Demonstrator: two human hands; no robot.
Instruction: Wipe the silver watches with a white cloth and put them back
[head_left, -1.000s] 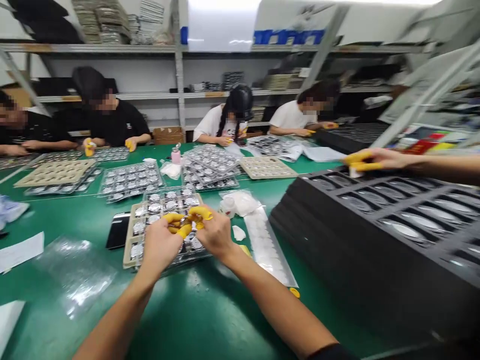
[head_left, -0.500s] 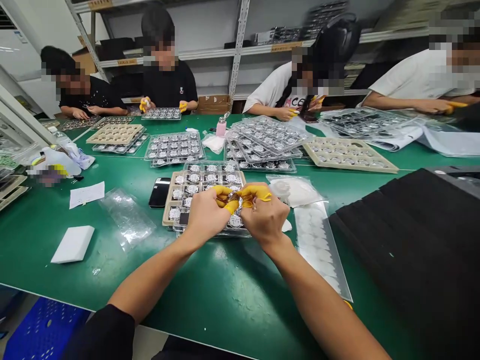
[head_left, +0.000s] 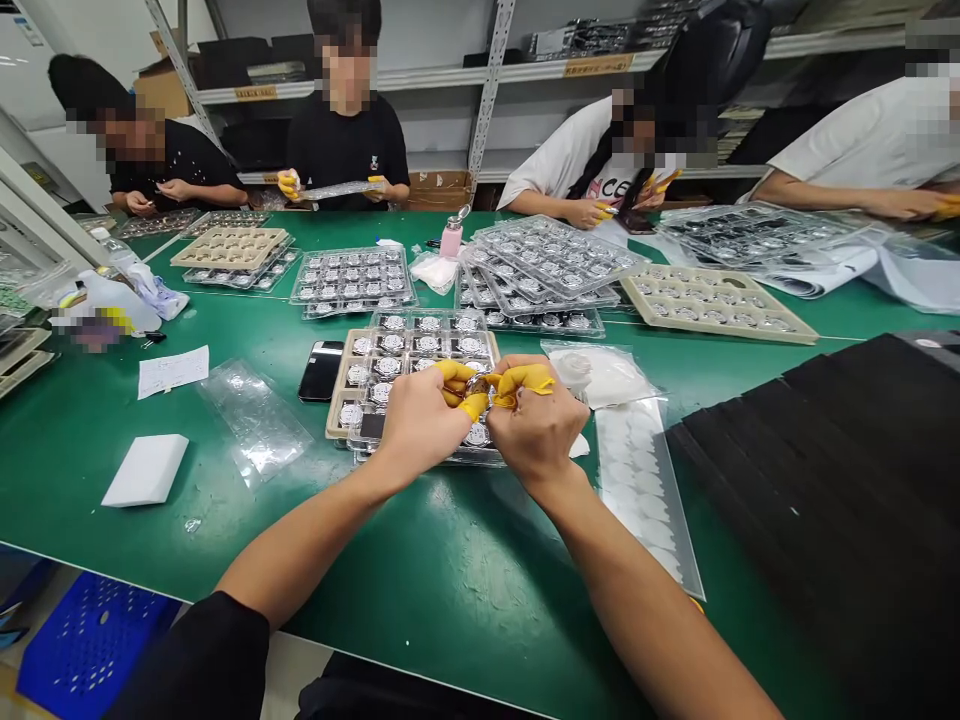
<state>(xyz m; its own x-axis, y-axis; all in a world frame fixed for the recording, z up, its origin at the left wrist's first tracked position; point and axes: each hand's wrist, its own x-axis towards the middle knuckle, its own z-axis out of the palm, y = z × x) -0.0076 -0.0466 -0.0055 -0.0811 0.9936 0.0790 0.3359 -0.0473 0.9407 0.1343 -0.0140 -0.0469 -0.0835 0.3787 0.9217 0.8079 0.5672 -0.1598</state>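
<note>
My left hand [head_left: 424,420] and my right hand [head_left: 534,425], both with yellow finger cots, meet over a beige tray [head_left: 339,388] holding rows of round silver pieces. Fingertips of both hands pinch a small shiny metal piece [head_left: 478,387], mostly hidden by my fingers. A clear blister tray [head_left: 375,447] lies partly over the beige tray, under my left hand. A black phone [head_left: 321,370] lies just left of the tray. To the right of my right hand is a sleeve of white discs [head_left: 641,490].
A black foam tray [head_left: 817,470] fills the right of the green workbench [head_left: 442,570]. Stacked blister trays [head_left: 551,265] stand ahead. Several co-workers sit opposite; one holds a clear tray [head_left: 341,190]. A white sponge [head_left: 146,470] lies at the left.
My view has swung away from the foam tray and shelves toward the bench. My hands stay together over the tray. The co-worker opposite has lifted a clear tray.
</note>
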